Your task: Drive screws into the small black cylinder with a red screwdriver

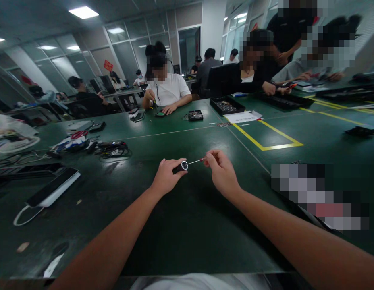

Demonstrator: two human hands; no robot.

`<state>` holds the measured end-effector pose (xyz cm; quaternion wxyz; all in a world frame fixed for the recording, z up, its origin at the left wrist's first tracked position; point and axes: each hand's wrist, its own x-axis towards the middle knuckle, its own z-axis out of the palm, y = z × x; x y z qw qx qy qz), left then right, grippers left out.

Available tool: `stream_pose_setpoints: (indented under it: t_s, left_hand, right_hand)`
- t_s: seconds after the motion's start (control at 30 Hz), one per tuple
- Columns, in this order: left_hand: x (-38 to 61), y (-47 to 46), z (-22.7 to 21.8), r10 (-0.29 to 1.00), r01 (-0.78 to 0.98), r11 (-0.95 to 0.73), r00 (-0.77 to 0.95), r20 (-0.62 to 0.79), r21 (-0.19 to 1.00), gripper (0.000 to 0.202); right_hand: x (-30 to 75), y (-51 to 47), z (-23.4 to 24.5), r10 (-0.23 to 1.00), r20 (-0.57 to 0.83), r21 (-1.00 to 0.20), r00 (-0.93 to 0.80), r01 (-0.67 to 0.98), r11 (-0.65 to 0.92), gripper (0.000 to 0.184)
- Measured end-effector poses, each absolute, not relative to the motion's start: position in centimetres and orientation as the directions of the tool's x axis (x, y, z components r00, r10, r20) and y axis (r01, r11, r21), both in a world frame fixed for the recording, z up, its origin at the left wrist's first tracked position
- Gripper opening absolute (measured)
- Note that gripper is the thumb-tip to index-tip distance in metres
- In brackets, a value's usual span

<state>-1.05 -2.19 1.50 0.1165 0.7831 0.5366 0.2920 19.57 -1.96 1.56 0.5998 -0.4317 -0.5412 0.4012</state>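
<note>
Over the green tabletop [187, 225], my left hand [167, 175] is closed round a small dark cylinder [184, 165] with a pale ring on its end face. Its exact kind is too small to make out. My right hand [221, 173] pinches the red handle of a thin screwdriver [195, 161] between thumb and fingers. The metal shaft points left, and its tip meets the ringed end of the cylinder; whether it sits in a screw cannot be seen. Most of the cylinder's body is hidden by my left fingers.
To the left lie bundled cables [113, 149] and a black-and-white power bank-like slab [54, 187] with a white cable. A black tray [226, 105] and yellow tape [280, 147] are ahead on the right. Across the table a person in white [171, 88] works at a small device.
</note>
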Motion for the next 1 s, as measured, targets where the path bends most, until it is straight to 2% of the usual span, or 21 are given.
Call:
stream_pose_setpoints:
  t_s: [0.07, 0.13, 0.2, 0.3, 0.6, 1.0]
  left_hand:
    - [-1.1, -2.2, 1.5, 0.891, 0.769, -0.430, 0.276, 0.361, 0.474, 0.039]
    - [-1.3, -2.1, 1.4, 0.881, 0.773, -0.441, 0.275, 0.386, 0.455, 0.039]
    - [-1.5, -2.0, 1.4, 0.892, 0.784, -0.416, 0.252, 0.376, 0.461, 0.039]
    - [-1.6, -1.9, 1.3, 0.906, 0.789, -0.391, 0.240, 0.348, 0.474, 0.039]
    - [-1.2, -2.1, 1.3, 0.904, 0.782, -0.406, 0.270, 0.331, 0.472, 0.039]
    - [-1.1, -2.1, 1.1, 0.915, 0.786, -0.386, 0.260, 0.308, 0.484, 0.041]
  right_hand:
    - [19.6, -1.5, 1.6, 0.979, 0.160, -0.969, 0.126, -0.169, 0.180, 0.021]
    - [19.7, -0.9, 1.5, 0.991, -0.046, -0.939, 0.124, -0.344, -0.001, 0.024]
    - [19.9, -0.5, 1.3, 0.979, -0.112, -0.920, 0.169, -0.391, -0.038, 0.024]
    - [20.0, -0.3, 1.0, 0.977, -0.067, -0.938, 0.204, -0.345, 0.008, 0.021]
    - [19.5, -1.3, 1.0, 0.970, 0.186, -0.969, 0.158, -0.136, 0.208, 0.023]
    - [19.6, -1.4, 1.3, 0.956, 0.264, -0.963, 0.128, -0.012, 0.267, 0.024]
